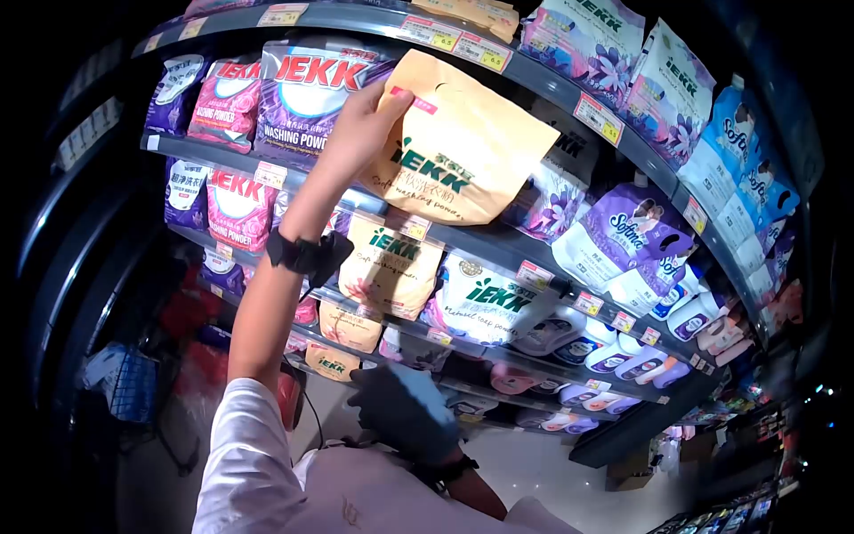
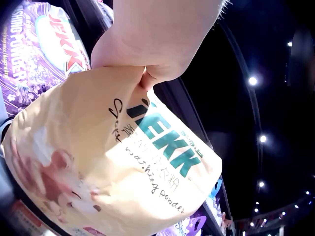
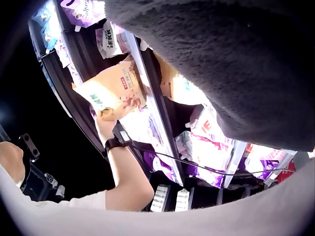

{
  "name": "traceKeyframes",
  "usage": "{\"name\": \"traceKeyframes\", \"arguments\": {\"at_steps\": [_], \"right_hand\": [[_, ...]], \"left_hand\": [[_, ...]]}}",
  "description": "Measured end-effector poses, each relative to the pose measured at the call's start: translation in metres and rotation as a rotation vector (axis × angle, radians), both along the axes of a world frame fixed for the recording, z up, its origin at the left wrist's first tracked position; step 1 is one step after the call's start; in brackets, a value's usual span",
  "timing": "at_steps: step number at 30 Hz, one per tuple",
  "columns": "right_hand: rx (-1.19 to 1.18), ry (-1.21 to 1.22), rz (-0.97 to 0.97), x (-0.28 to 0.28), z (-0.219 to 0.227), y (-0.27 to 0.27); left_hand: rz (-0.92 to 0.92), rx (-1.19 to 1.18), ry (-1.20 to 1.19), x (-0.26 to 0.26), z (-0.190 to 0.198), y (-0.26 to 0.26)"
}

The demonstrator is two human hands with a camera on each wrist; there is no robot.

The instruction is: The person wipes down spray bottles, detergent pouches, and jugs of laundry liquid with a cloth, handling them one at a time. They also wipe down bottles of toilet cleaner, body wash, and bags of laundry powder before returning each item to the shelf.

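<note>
My left hand [image 1: 363, 133] grips the upper left edge of a cream bag of washing powder [image 1: 463, 147], marked "IEKK Soft washing powder". The bag is tilted at the upper shelf, with its printed front facing me. In the left wrist view, the hand [image 2: 147, 44] pinches the bag's top [image 2: 98, 147], creasing it. My right hand [image 1: 405, 409] hangs low before my body, covered by dark grey fabric like a mitt. That fuzzy grey fabric [image 3: 231, 64] fills much of the right wrist view, and I cannot tell how its fingers lie.
Purple washing powder bags [image 1: 307, 98] and pink ones [image 1: 227, 102] stand left of the cream bag. Below sit another cream bag [image 1: 387, 267] and a white soap powder bag [image 1: 485, 298]. Softener pouches [image 1: 614, 231] line the right. A price-tagged shelf edge [image 1: 534, 76] runs above.
</note>
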State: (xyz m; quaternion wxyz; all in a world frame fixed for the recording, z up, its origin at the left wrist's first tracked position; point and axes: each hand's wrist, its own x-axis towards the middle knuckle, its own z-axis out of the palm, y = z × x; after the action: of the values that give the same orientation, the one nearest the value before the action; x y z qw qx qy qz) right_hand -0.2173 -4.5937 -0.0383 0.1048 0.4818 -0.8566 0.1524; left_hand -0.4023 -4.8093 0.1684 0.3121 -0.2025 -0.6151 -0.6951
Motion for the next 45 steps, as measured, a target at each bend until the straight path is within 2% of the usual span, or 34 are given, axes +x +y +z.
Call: {"name": "traceKeyframes", "arguments": {"at_steps": [2,3,4,6,7,8,10,12,14,15,16,18,19,20,22,23,24,25,26,27,28,30,31,32,34,35,36,40,41,42,43,44,45], "right_hand": [[-0.099,-0.082,-0.01,0.001,-0.004,0.002],[-0.189,-0.172,-0.018,0.002,-0.008,0.004],[-0.295,-0.299,-0.036,0.004,-0.012,0.007],[-0.589,-0.721,-0.112,0.007,-0.024,0.013],[-0.718,-0.877,-0.145,0.008,-0.029,0.013],[-0.834,-0.994,-0.174,0.009,-0.032,0.015],[-0.896,-1.2,-0.143,-0.002,-0.031,0.023],[-0.914,-1.27,-0.125,-0.012,-0.026,0.034],[-0.877,-1.157,-0.152,-0.016,-0.025,0.04],[-0.794,-0.951,-0.188,-0.016,-0.024,0.042],[-0.586,-0.533,-0.247,-0.018,-0.021,0.043],[-0.078,0.209,-0.431,-0.02,-0.013,0.038],[0.249,0.264,-0.414,-0.013,0.001,0.042],[-0.201,-0.496,-0.153,-0.024,0.068,0.053],[-0.73,-0.299,-0.37,0.002,0.02,0.026],[-0.809,-0.588,-0.351,0.006,0.0,0.033],[-0.847,-0.667,-0.269,0.012,0.008,0.031],[-1.303,-1.383,-0.039,0.009,0.009,0.032],[-1.706,-2.104,0.272,0.005,0.01,0.035],[-1.679,-2.291,0.423,0.004,0.015,0.039],[-1.567,-2.216,0.326,0.006,0.016,0.044],[-1.58,-2.192,0.22,0.01,-0.006,0.048],[-1.597,-2.136,0.224,0.014,-0.017,0.049],[-1.615,-2.018,0.323,0.008,-0.058,0.056],[-1.607,-1.923,0.01,0.024,-0.053,0.051],[-1.654,-1.99,-0.076,0.023,-0.058,0.05],[-1.698,-1.932,-0.082,0.029,-0.056,0.05],[-1.676,-1.85,0.124,0.023,-0.053,0.052],[-1.691,-1.831,0.035,0.02,-0.053,0.057],[-1.664,-1.811,0.012,0.014,-0.053,0.065],[-1.672,-1.808,-0.028,0.01,-0.053,0.069],[-1.684,-1.801,-0.07,0.009,-0.05,0.071],[-1.653,-1.77,-0.083,0.01,-0.042,0.07]], "left_hand": [[0.19,-0.002,0.09,0.021,-0.022,0.008],[0.255,0.004,-0.003,0.042,-0.028,0.013],[0.32,0.075,0.095,0.047,-0.039,0.02],[0.371,0.252,0.248,0.059,-0.044,0.032],[0.382,0.267,0.312,0.054,-0.046,0.027],[0.421,0.262,0.318,0.057,-0.039,0.024],[0.376,0.383,0.45,0.055,-0.013,0.017],[0.133,0.677,0.497,0.063,0.016,0.01],[-0.248,0.453,0.673,0.055,-0.009,-0.024],[-0.96,0.428,0.788,0.029,-0.014,-0.049],[-0.957,0.425,0.768,0.024,-0.023,-0.046],[-1.192,0.548,0.594,0.028,-0.049,-0.034],[-1.295,0.623,0.501,0.034,-0.063,-0.025],[-1.402,0.691,0.422,0.036,-0.073,-0.016],[-1.621,0.845,0.256,0.036,-0.098,0.006],[-1.797,0.784,0.223,0.029,-0.113,0.017],[-1.579,0.994,0.173,0.051,-0.121,0.034],[-1.58,0.959,0.188,0.043,-0.14,0.045],[-1.582,0.921,0.209,0.029,-0.168,0.05],[-1.603,0.793,0.274,0.007,-0.193,0.05],[-1.617,0.665,0.337,-0.006,-0.214,0.05],[-1.593,0.66,0.244,0.0,-0.236,0.052],[-1.578,0.657,0.182,0.009,-0.249,0.049],[-1.569,0.656,0.133,0.012,-0.263,0.046],[-1.541,0.659,0.011,0.033,-0.291,0.036],[-1.523,0.662,-0.064,0.044,-0.304,0.03],[-1.51,0.664,-0.133,0.054,-0.316,0.023],[-1.433,0.694,-0.368,0.089,-0.345,-0.001],[-1.417,0.714,-0.419,0.097,-0.35,-0.005],[-1.45,0.729,-0.471,0.109,-0.329,-0.002],[-1.148,0.854,-0.619,0.135,-0.311,0.009],[-0.836,0.956,-0.755,0.181,-0.249,0.029],[-0.847,1.01,-0.719,0.199,-0.238,0.034]]}}
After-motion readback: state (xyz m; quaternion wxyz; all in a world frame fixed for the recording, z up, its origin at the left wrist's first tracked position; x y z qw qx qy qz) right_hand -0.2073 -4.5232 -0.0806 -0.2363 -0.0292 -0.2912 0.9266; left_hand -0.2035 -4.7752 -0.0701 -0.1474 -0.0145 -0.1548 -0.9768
